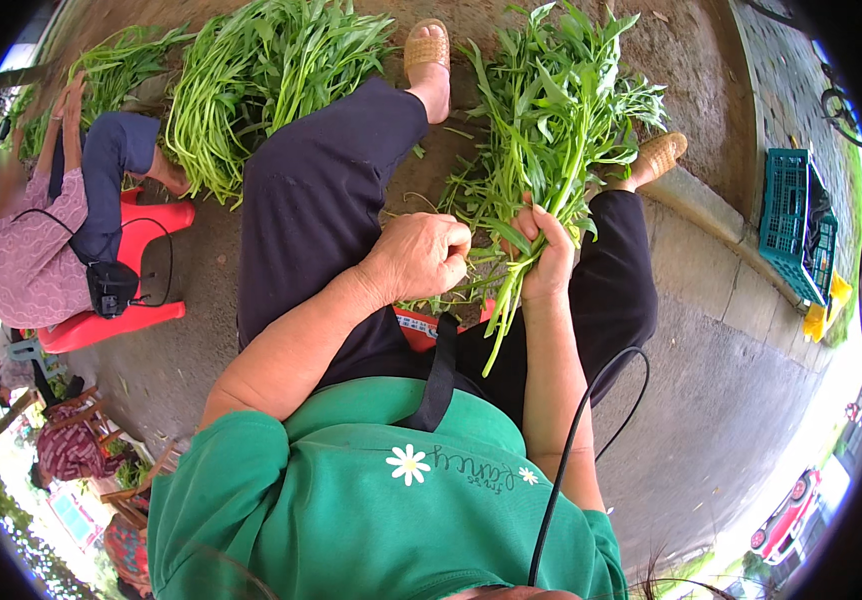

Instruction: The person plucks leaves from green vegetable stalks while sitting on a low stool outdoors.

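My right hand (543,262) grips a bunch of long green leafy stalks (551,130) around the lower stems, with the leaves fanning away over the ground and the cut ends hanging toward me. My left hand (419,256) is curled into a fist just left of the bunch, pinching thin stems near its base. Both hands rest above my lap, between my legs in dark trousers (321,200). My feet wear woven tan sandals (427,46).
A large heap of the same greens (251,80) lies on the concrete at the upper left. Another person in a pink top (36,260) sits on a red plastic stool (116,320) at the left. A teal crate (796,225) stands at the right by a kerb.
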The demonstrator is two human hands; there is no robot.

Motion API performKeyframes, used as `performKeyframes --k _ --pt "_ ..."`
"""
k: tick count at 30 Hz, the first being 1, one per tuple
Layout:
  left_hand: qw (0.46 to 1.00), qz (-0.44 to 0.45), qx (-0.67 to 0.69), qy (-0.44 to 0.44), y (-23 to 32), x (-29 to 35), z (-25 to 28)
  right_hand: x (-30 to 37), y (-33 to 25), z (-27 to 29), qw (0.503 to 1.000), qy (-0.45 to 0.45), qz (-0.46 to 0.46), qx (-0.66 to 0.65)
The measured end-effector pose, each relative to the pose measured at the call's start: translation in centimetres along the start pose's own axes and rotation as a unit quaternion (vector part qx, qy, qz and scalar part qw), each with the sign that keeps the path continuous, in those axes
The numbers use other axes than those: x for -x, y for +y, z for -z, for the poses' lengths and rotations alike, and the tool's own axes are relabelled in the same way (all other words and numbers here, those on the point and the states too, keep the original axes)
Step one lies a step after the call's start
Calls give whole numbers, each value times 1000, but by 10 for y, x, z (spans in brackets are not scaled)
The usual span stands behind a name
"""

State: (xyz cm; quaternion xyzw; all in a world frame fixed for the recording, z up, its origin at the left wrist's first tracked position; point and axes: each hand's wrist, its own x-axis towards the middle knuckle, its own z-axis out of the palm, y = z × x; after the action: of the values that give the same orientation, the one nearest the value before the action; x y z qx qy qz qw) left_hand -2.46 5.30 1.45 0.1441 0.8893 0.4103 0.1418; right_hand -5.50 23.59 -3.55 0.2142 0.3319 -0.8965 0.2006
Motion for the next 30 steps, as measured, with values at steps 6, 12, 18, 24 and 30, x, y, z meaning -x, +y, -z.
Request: performKeyframes --k 6,12,18,24,30 --pt "964 94 -134 -212 0 2 -2 4 -8 -1 999 -40 17 -31" --pt "956 90 -166 -224 -11 0 -15 5 -13 3 990 -104 40 -83" --pt "976 114 -175 -60 -15 -5 -8 6 -16 6 983 -139 42 -113" --pt "989 141 -30 45 -14 -16 -10 11 -18 1 985 -132 37 -105" --pt "961 171 216 21 -14 -27 -21 10 -16 -2 982 -153 33 -110"
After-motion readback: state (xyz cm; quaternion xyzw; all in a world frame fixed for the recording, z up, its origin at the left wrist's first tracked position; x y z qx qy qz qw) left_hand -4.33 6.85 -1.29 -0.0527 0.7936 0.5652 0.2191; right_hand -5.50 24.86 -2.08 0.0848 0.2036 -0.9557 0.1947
